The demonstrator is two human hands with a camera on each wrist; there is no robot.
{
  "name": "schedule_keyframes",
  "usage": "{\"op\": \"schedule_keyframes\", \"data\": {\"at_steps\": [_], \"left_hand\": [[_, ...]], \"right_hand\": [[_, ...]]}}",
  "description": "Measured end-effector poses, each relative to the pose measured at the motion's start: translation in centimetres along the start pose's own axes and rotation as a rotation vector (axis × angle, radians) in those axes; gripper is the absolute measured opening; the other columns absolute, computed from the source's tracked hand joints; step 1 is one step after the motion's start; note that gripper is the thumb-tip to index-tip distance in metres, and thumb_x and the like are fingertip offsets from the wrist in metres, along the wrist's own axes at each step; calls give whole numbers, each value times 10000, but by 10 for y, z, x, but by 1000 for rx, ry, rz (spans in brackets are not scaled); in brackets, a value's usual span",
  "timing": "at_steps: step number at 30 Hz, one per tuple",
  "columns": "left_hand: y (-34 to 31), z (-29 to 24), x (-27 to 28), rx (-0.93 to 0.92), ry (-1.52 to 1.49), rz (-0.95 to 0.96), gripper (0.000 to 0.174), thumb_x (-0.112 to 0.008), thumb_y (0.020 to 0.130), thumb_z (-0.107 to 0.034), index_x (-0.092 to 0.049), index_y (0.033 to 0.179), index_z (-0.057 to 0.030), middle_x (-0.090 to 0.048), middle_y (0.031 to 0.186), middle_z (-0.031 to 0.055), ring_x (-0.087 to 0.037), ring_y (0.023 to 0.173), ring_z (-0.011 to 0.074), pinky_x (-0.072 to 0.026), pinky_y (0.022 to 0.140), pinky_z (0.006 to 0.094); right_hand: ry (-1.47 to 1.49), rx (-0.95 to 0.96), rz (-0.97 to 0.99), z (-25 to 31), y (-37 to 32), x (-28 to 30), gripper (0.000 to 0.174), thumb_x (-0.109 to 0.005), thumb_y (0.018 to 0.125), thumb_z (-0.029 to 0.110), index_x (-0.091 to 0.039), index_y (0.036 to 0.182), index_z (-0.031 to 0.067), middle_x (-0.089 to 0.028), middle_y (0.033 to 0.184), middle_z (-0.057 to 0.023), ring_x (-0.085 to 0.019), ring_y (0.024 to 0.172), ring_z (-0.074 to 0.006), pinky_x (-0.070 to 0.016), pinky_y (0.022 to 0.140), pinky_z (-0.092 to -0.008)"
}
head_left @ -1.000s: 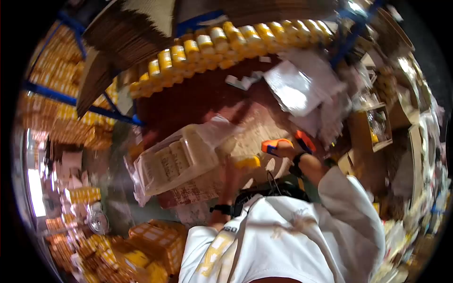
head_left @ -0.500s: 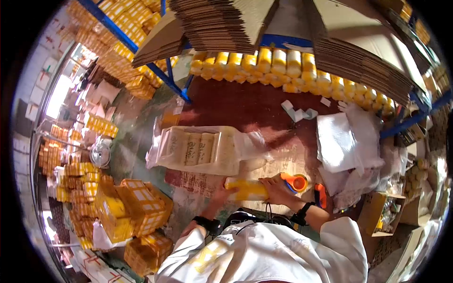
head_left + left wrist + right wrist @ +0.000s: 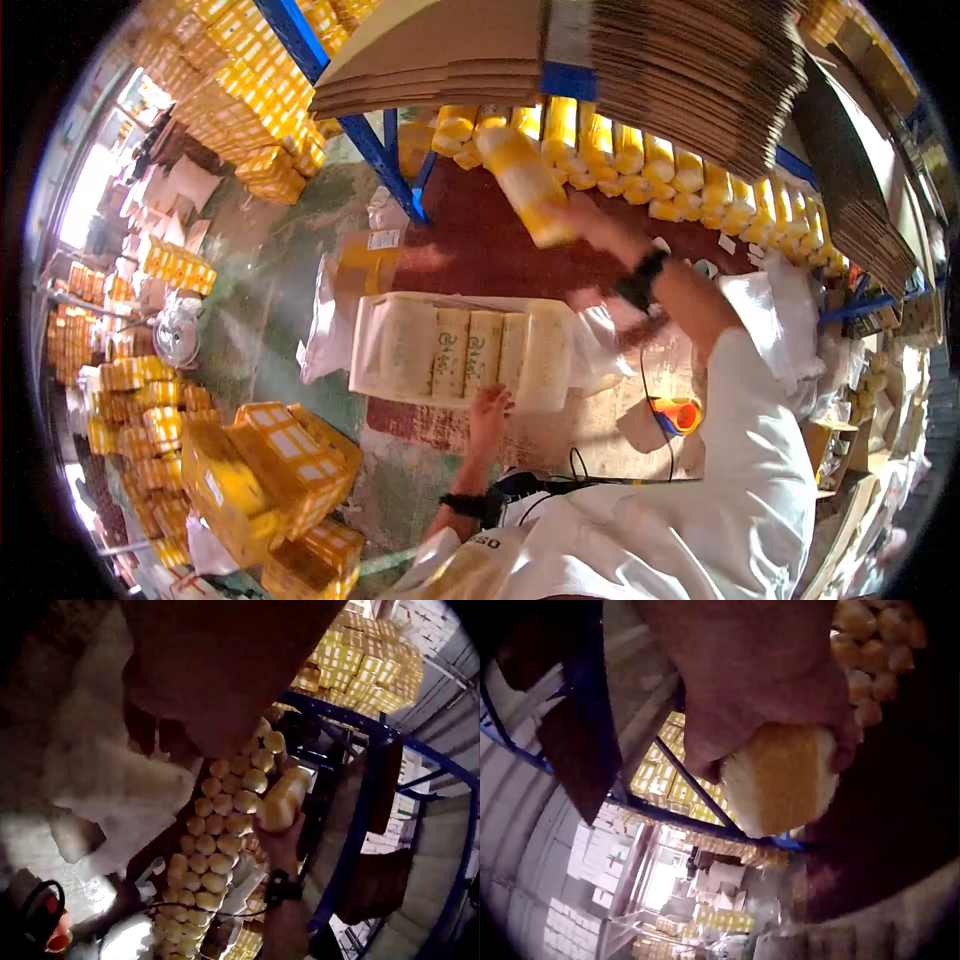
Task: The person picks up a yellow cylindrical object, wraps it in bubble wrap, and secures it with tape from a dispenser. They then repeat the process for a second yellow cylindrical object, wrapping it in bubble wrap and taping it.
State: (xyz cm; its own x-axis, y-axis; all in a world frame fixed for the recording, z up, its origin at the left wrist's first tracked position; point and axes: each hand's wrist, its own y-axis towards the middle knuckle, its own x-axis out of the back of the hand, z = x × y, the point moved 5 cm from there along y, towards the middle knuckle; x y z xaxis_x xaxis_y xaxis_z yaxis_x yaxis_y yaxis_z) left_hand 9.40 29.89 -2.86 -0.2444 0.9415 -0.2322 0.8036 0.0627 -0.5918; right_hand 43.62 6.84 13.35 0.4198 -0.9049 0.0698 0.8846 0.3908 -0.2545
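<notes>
Nearest, a person in white sleeves (image 3: 755,430) leans over a lined box (image 3: 420,399); the left hand (image 3: 488,408) hangs with loosely bent fingers over the near edge of the lined box, holding nothing, though whether it touches the contents I cannot tell; the two hands are well apart; inside the lined box, printed tubes (image 3: 487,350) lie side by side under a pale, filmy liner; near left of the lined box sit large yellow-taped cartons (image 3: 290,465), and to its right lies an orange-and-blue object (image 3: 680,415); just beyond its far left corner is a brown carton (image 3: 368,262) with a white label; above and beyond the lined box, the right hand (image 3: 597,228) is clamped round the near end of a yellow-and-white roll (image 3: 525,190), held tilted in the air and slightly blurred, fingers and thumb on opposite sides in the right wrist view; right of the lined box spreads whitish plastic sheeting (image 3: 760,310); farther past it runs a bank of similar wrapped rolls (image 3: 658,165), under stacks of flat cardboard (image 3: 690,85) on a blue rack (image 3: 375,150); farthest, beyond the lined box to the left, rise piled yellow-taped boxes (image 3: 235,90).
</notes>
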Motion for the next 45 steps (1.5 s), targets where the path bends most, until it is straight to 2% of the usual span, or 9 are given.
{"op": "schedule_keyframes", "data": {"at_steps": [3, 5, 12, 15, 18, 22, 39, 42, 45], "left_hand": [[12, 12, 41, -71, 87, -34, 299, -649, 1001, -237, -619, 1237, -55, -685, 1040, 56, -670, 921, 169, -529, 748, 330], [13, -2, 68, -70, 229, -87, 278, -647, 996, -211, -624, 1215, -40, -696, 1008, 54, -668, 853, 155, -526, 708, 309], [7, -52, 115, -519, 589, -263, 211, -670, 931, -87, -647, 1130, -20, -703, 890, 102, -657, 701, 173, -517, 621, 295], [22, -71, 118, -498, 675, -256, 244, -665, 898, -57, -642, 1138, -23, -692, 947, 143, -679, 846, 259, -538, 753, 360], [54, -84, 109, -387, 865, -200, 316, -689, 906, -107, -608, 1199, -21, -604, 1257, 221, -597, 1134, 343, -499, 942, 439], [101, -46, 93, -237, 1198, -257, 780, -717, 863, -278, -353, 1490, 9, -381, 1489, 274, -421, 1313, 464, -396, 1048, 573], [87, -10, 84, -202, 1485, -566, 985, -812, 762, -288, -286, 1545, -3, -401, 1453, 223, -431, 1285, 464, -425, 992, 577], [84, -12, 83, -176, 1505, -515, 1049, -834, 745, -314, -246, 1554, 2, -368, 1467, 235, -435, 1265, 470, -430, 986, 591], [120, 40, 115, -357, 1645, -462, 1096, -834, 742, -345, -202, 1567, 3, -346, 1475, 249, -454, 1246, 468, -448, 973, 586]], "right_hand": [[-105, -77, -158, 30, 122, -6, 637, -605, 937, 620, -609, 1273, 78, -682, 1022, -45, -648, 842, -156, -505, 672, -269], [-50, -4, -111, 42, 189, -3, 610, -577, 966, 601, -613, 1308, 97, -684, 1135, -64, -646, 927, -187, -526, 741, -338], [-52, 148, -183, 51, 317, -5, 512, -599, 991, 484, -611, 1326, 97, -654, 1212, -79, -623, 1017, -215, -515, 791, -378], [-132, 156, -254, 36, 347, 3, 510, -594, 993, 474, -604, 1334, 96, -646, 1229, -88, -616, 1044, -226, -507, 819, -384], [-222, 163, -301, 23, 354, 3, 508, -589, 995, 465, -596, 1342, 94, -638, 1246, -97, -608, 1071, -238, -499, 848, -390], [-348, 172, -338, 9, 350, 2, 506, -582, 997, 452, -586, 1352, 92, -627, 1269, -109, -598, 1107, -253, -489, 885, -397], [-668, 341, -305, -65, 359, 3, 501, -552, 1007, 399, -543, 1396, 84, -581, 1367, -161, -556, 1261, -317, -443, 1045, -430], [-669, 81, -585, -60, 260, -28, 360, -605, 944, 253, -604, 1211, 12, -643, 1124, -199, -634, 1063, -333, -516, 906, -449], [-642, 197, -597, -67, 220, -17, 272, -626, 909, 202, -658, 1098, 9, -681, 1035, -161, -671, 976, -298, -551, 816, -425]]}}
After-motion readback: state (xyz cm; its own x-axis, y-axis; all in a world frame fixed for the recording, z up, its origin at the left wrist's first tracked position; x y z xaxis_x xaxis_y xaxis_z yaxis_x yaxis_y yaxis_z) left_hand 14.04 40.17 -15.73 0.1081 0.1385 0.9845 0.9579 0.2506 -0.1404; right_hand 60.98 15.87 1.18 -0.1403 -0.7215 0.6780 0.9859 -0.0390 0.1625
